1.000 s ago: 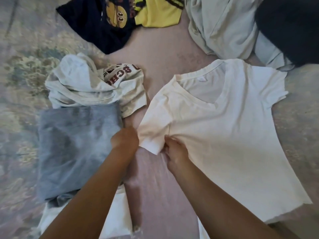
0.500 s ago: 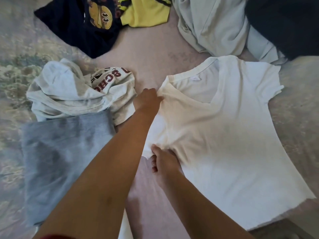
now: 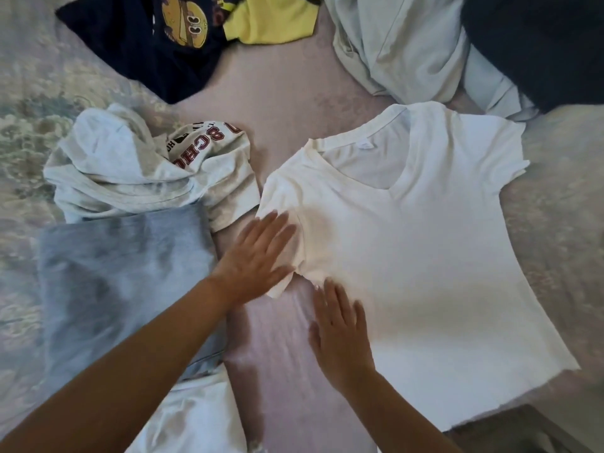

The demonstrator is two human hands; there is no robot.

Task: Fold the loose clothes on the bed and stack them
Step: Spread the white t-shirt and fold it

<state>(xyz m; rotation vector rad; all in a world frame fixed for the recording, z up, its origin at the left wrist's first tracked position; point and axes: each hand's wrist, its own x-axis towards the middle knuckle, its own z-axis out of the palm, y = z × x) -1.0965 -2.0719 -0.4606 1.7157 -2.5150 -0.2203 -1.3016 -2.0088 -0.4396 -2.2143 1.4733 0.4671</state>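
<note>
Two bare hands flat on the bed, fingers straight and spread, gripping nothing. Left hand (image 3: 258, 256) pressed palm-down on the near sleeve of the white short-sleeved cotton T-shirt (image 3: 408, 250), fingertips across the sleeve's cuff edge. Right hand (image 3: 340, 335) laid on the shirt's side seam just below the armpit, partly on shirt, partly on the pale pink bedspread (image 3: 287, 103). Shirt spread face-up with V-neck away from the body, raw hem running toward the near right corner — hem close to the bed's edge there. Just left of the sleeve, almost touching: crumpled light grey sweatshirt with red lettering (image 3: 147, 178), its lower edge meeting the folded blue-grey garment (image 3: 117, 282). Further off, along the top: navy T-shirt with a yellow cartoon print (image 3: 147, 50), yellow garment (image 3: 274, 21), pale green bunched cloth (image 3: 402, 44), dark navy fabric (image 3: 539, 50). Open strip of bedspread between shirt and folded stack — more bare room beyond the collar.
</note>
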